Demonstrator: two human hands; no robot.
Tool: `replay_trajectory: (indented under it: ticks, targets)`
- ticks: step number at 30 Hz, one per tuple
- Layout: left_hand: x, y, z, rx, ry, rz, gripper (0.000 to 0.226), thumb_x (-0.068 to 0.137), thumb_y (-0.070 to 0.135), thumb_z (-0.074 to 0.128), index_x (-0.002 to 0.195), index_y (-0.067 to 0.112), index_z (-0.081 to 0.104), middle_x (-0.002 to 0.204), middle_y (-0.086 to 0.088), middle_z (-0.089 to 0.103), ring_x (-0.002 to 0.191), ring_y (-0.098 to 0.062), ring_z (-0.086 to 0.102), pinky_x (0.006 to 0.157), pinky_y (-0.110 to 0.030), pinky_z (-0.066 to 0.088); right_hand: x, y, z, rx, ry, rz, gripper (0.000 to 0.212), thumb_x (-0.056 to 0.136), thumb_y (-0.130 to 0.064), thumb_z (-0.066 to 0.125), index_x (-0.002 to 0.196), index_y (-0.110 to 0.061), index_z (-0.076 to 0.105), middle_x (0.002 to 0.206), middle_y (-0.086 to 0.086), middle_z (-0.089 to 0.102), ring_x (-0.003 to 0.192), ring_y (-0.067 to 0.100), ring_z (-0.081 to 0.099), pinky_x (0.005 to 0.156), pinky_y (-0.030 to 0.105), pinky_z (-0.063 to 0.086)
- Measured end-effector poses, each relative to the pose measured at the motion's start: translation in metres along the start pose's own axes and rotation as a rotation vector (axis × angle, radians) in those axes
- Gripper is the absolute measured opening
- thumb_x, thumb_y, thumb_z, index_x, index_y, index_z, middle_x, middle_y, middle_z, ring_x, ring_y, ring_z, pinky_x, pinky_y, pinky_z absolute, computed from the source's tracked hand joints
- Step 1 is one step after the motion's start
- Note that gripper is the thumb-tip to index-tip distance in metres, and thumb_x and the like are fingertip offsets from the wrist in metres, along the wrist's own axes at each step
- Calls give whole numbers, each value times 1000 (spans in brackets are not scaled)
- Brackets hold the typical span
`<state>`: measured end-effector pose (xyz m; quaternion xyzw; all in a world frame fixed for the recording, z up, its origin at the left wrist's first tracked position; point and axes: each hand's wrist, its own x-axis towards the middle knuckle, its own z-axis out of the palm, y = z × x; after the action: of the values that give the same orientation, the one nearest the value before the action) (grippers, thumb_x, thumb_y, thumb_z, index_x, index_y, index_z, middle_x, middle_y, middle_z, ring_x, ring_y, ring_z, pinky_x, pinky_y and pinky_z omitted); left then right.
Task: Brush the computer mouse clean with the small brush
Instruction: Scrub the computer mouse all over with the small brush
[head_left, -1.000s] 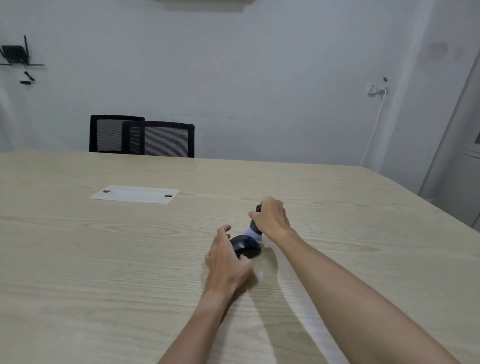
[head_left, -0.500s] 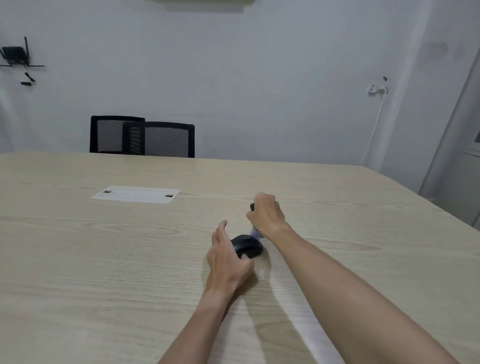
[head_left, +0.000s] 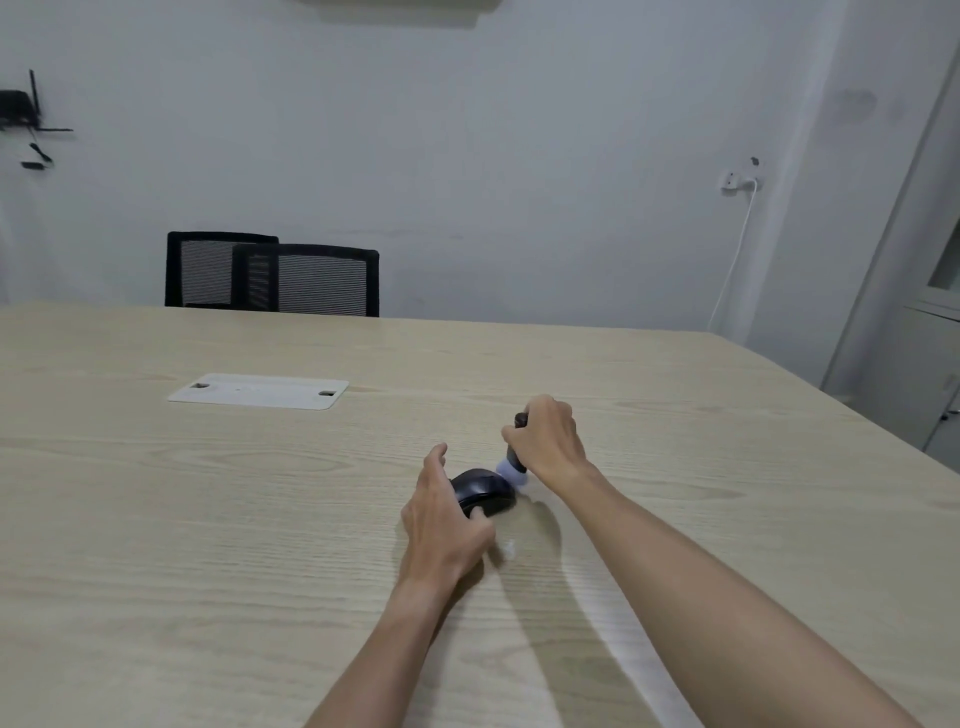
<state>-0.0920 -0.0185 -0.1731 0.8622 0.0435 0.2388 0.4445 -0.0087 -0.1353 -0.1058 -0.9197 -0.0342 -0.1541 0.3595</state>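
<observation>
A black computer mouse (head_left: 482, 490) lies on the light wooden table (head_left: 208, 519), a little right of centre. My left hand (head_left: 444, 519) grips it from the left and near side, thumb on its front edge. My right hand (head_left: 548, 439) is closed around a small brush (head_left: 514, 462) with a black handle and pale bristles. The brush stands nearly upright, its bristles touching the mouse's far right side. Part of the handle is hidden in my fist.
A white cable-port cover (head_left: 258, 391) sits flush in the table to the far left. Two black mesh chairs (head_left: 272, 274) stand behind the far edge. A white cabinet (head_left: 930, 312) stands at the right, and a cable (head_left: 732, 260) hangs from a wall socket.
My right hand with the brush lifted away from the mouse, then came back down so the bristles touch its far right side again. My left hand kept holding the mouse.
</observation>
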Motion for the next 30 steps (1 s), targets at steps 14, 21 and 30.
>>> replay_trajectory:
  ticks: [14,21,30]
  targets:
    - [3,-4,2,12,16,-27,71,70,18,65,134,18,34,110,-1,56,107,-24,52,96,-40,38,-21,33,-10,162,60,82,36,85,-23,70,63,-10,45,61,4,46,54,22,41,50,30,35]
    - [4,-6,5,17,22,-43,68,71,20,67,132,19,35,106,3,58,104,-24,53,94,-42,38,-33,34,-6,304,-44,90,35,85,-26,70,78,7,61,60,6,57,51,21,53,54,29,42]
    - [6,-9,8,99,49,-9,34,67,25,67,98,26,53,92,8,60,91,-20,56,81,-41,43,-43,17,-5,257,83,-187,30,80,-20,76,66,0,59,61,6,57,55,10,45,51,17,35]
